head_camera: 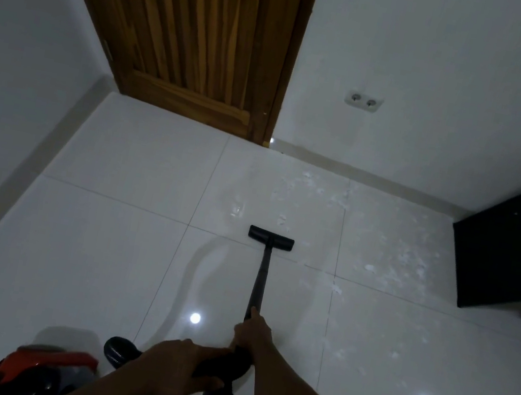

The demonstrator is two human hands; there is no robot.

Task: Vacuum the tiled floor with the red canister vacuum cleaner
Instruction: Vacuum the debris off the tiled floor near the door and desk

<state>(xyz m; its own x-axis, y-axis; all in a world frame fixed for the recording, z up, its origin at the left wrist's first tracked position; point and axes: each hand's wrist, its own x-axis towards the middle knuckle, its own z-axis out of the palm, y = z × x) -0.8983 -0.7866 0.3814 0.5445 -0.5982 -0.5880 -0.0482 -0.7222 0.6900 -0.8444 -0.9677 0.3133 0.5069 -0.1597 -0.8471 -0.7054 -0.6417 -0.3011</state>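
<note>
Sweeping is in hand, with plenty to do: the tiled floor [88,236] ahead and right of the grip carries white crumbs [391,255], so I'd push that way next. A wooden door [194,29] stands far ahead-left and a dark cabinet [514,249] far right. The red canister [48,365] sits just left-behind. The right hand [254,332] wraps the wand [260,277], the left hand [176,370] clasps its curved handle [219,364], and the floor head [271,238] lies flat ahead.

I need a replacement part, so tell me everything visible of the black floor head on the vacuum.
The floor head is a wide, low black bar, plastic by its look, lying flat on the glossy white tiled floor just beyond a grout line. A thin black wand joins its middle and slants back to the right hand, which grips it. White crumbs lie scattered ahead and to its right.
</note>
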